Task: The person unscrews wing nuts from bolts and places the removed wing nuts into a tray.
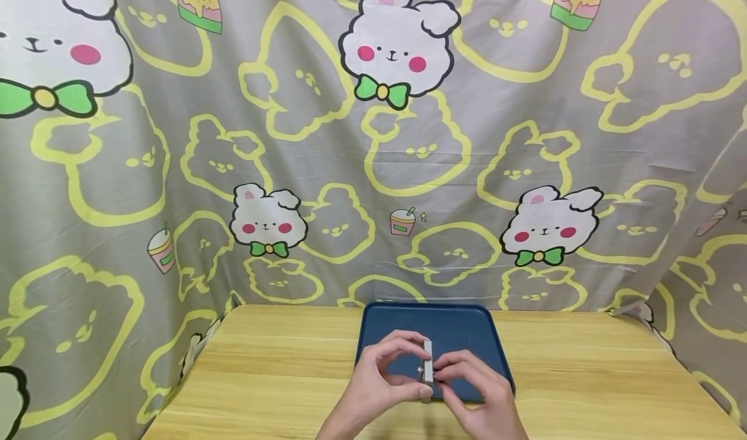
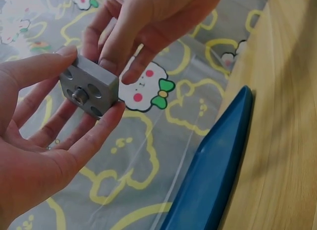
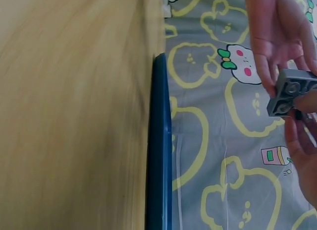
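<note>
A grey square metal block (image 2: pixel 89 74) with round recesses in its face is held on edge over the tray. My left hand (image 1: pixel 379 378) grips it by its edges between thumb and fingers. The short metal end of a pin or bolt (image 2: pixel 79 95) sticks out at the middle of the face on the left hand's side. My right hand (image 1: pixel 481 391) is at the opposite face, thumb and fingertips bunched close against it. They pinch a small dark part (image 3: pixel 298 115), mostly hidden by the fingers; I cannot tell its kind. More round recesses show on this face in the right wrist view.
A dark blue tray (image 1: pixel 467 328) with a low raised rim lies on the wood-grain table (image 1: pixel 280 362), behind and beneath the hands. A grey curtain (image 1: pixel 327 161) printed with rabbits and yellow outlines hangs behind the table and along both sides.
</note>
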Demonstrator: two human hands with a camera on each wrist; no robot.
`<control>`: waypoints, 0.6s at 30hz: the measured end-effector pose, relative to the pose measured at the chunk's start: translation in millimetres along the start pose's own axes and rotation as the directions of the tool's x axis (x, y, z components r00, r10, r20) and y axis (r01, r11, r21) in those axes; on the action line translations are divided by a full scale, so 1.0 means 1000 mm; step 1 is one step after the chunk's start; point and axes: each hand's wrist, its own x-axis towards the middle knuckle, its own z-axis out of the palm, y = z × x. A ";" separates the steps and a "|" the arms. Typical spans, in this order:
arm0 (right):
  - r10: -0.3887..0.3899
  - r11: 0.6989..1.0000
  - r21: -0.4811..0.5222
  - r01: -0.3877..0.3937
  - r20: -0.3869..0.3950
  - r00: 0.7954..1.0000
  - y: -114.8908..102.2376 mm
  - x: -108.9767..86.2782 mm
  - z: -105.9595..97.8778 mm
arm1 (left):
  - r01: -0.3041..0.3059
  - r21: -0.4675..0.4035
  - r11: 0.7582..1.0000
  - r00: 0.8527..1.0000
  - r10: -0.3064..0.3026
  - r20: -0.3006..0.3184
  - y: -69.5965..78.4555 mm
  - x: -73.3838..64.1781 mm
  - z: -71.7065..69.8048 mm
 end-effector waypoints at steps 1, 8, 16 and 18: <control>-0.037 0.999 -0.025 0.037 -0.011 0.999 0.002 0.000 0.001 | 0.001 -0.003 1.000 1.000 -0.001 0.002 0.000 0.000 0.000; -0.175 0.983 -0.070 0.172 -0.052 0.983 0.010 -0.002 0.005 | 0.024 -0.015 1.000 1.000 -0.023 0.002 0.000 -0.001 -0.001; -0.085 0.996 -0.034 0.084 -0.025 0.996 0.002 0.000 0.001 | 0.037 0.005 0.999 0.999 -0.037 -0.018 0.001 0.000 -0.002; -0.048 0.999 -0.014 0.048 -0.024 0.999 0.000 0.001 0.000 | 0.038 0.011 0.999 0.999 -0.037 -0.028 0.001 0.000 -0.003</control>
